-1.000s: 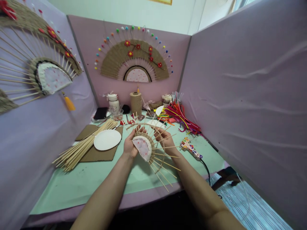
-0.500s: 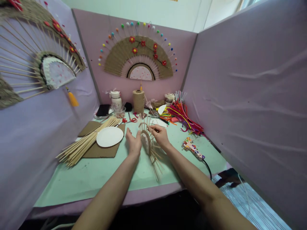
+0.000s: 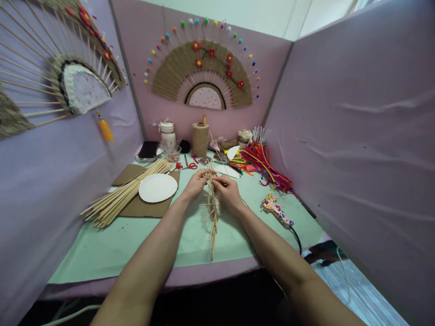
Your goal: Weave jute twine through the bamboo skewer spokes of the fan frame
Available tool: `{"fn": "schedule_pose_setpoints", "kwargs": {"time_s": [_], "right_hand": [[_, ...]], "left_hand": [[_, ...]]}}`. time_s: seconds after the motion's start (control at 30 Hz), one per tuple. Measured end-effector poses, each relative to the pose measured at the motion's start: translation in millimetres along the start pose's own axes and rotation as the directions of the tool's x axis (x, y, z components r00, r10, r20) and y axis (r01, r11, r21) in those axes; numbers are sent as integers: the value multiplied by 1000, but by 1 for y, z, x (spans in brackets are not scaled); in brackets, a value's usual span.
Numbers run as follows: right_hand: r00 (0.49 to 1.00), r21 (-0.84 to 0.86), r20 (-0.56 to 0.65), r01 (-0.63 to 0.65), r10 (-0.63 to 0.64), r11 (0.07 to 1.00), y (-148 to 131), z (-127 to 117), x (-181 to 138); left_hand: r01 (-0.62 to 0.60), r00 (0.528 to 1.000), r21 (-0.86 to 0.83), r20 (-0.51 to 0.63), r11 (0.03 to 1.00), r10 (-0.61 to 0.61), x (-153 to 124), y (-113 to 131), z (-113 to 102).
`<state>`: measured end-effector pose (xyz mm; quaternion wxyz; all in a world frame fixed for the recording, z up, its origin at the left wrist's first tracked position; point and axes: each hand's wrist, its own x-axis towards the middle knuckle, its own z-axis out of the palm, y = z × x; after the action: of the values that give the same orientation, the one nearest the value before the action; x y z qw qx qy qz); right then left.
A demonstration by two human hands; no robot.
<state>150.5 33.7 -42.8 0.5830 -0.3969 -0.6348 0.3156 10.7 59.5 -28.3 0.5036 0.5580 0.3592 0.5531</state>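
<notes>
Between my two hands, over the middle of the table, a small fan frame (image 3: 214,213) of thin wooden sticks is turned nearly edge-on. Its sticks point up and down, and a pale rounded piece shows at its right side. My left hand (image 3: 197,183) pinches the upper sticks from the left. Close beside it, my right hand (image 3: 228,192) has thumb and finger pinched at the same upper part. Twine was visible along the sticks earlier; the fingers now cover most of that spot.
A stick bundle (image 3: 125,199) and white paper disc (image 3: 158,188) lie on cardboard (image 3: 146,209) at left. A patterned glue gun (image 3: 277,213) with a black cord rests at right. Behind are a twine spool (image 3: 200,140), red scissors (image 3: 190,166), a white bottle (image 3: 167,135) and colourful pipe cleaners (image 3: 265,165).
My left hand has closed from open fingers onto the sticks. The fan frame has turned to nearly edge-on. The view has shifted slightly.
</notes>
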Motion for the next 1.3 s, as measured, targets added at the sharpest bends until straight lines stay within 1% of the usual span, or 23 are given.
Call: {"fn": "schedule_pose_setpoints", "kwargs": {"time_s": [0.07,0.13,0.17,0.23,0.3,0.37,0.47,0.53,0.6,0.77,0.97,1.17,1.3], "right_hand": [[999,11,39,4,-5,1000,0,2,3],[997,51,71,-1,-3,999,2,5,8],[997,79,81,-14,8,997,4,6,11],[994,127,97,-55,42,990,8,10,16],[991,153,109,-95,79,984,12,13,18],[988,156,114,-120,103,980,17,14,16],[984,155,111,-152,136,976,23,13,13],[984,153,99,-160,146,975,27,11,13],[986,153,84,-157,146,976,29,8,14],[988,156,69,-144,135,977,32,3,17],[992,154,46,-127,122,980,33,2,18],[994,132,-8,-104,106,986,28,-1,18],[994,112,-5,-108,109,988,22,-2,17]], "left_hand": [[-77,995,98,-56,992,82,-2,5,-6],[-170,975,246,-97,954,199,-3,13,-12],[-198,965,315,-106,928,242,-3,17,-15],[-206,953,410,-124,889,278,-3,23,-20],[-173,954,449,-143,877,262,-2,23,-24],[-143,965,450,-134,881,225,-1,19,-27],[-125,977,411,-107,903,184,-1,14,-28],[-120,978,379,-111,918,174,-1,11,-27],[-120,979,380,-109,917,174,-1,11,-26],[-144,978,456,-71,878,197,-2,11,-23],[-129,980,502,-67,855,187,-4,13,-22],[-138,982,520,-37,843,183,-11,21,-17],[-150,981,545,-20,825,192,-14,24,-14]]}}
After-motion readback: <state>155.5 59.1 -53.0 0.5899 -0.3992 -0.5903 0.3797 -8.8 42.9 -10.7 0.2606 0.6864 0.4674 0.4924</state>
